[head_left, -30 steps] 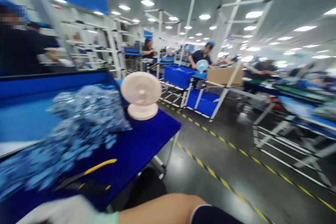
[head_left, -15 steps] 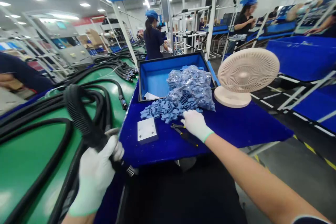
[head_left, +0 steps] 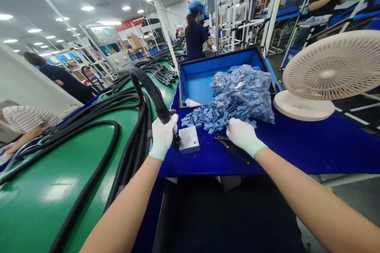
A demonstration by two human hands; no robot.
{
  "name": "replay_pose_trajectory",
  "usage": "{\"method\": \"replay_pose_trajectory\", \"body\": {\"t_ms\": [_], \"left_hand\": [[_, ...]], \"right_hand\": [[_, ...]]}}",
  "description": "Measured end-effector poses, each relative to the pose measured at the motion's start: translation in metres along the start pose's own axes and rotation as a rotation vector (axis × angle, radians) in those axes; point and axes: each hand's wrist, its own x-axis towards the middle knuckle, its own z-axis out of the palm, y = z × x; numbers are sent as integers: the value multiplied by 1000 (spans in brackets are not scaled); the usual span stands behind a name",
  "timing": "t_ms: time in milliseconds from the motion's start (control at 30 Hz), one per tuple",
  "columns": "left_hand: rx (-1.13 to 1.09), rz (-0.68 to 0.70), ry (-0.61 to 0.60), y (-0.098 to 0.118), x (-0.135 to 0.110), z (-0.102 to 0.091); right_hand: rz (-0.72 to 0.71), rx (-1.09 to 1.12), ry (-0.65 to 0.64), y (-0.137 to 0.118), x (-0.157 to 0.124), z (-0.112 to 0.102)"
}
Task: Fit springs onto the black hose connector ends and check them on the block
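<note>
My left hand point(head_left: 164, 135), in a white glove, is wrapped round the end of a black corrugated hose point(head_left: 153, 93). The hose arches up and back over the green surface. Its lower end, with a small metal spring point(head_left: 180, 141), is at the left edge of a grey metal block point(head_left: 189, 139). My gloved right hand point(head_left: 242, 136) is at the front of a pile of blue plastic pieces point(head_left: 208, 118), its fingers curled in; whatever they pinch is hidden. Pliers point(head_left: 233, 149) lie just left of and below that hand on the blue cloth.
A clear bag of blue pieces point(head_left: 247, 91) leans out of a blue tray point(head_left: 194, 81) with a black rim. To the right stands a beige fan point(head_left: 328, 73). More black hoses point(head_left: 103, 106) cover the green surface point(head_left: 80, 150) at left. Co-workers are around.
My left hand has brought the hose end rightward and up to the metal block. My right hand stays by the blue pile, its fingers more curled. The view has swung left.
</note>
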Motion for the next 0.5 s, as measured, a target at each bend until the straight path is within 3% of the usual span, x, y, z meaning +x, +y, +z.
{"method": "replay_pose_trajectory", "body": {"t_ms": [133,233,367,500], "left_hand": [[39,-24,44,-10,-1,4],[55,-38,20,-12,1,4],[88,-47,-55,-6,3,-2],[152,-27,-44,-3,5,-7]], "right_hand": [[-58,61,43,-2,-7,-24],[-222,329,78,-23,-11,-42],[-572,661,-52,-73,-12,-50],[-706,713,-204,-117,-6,-43]]}}
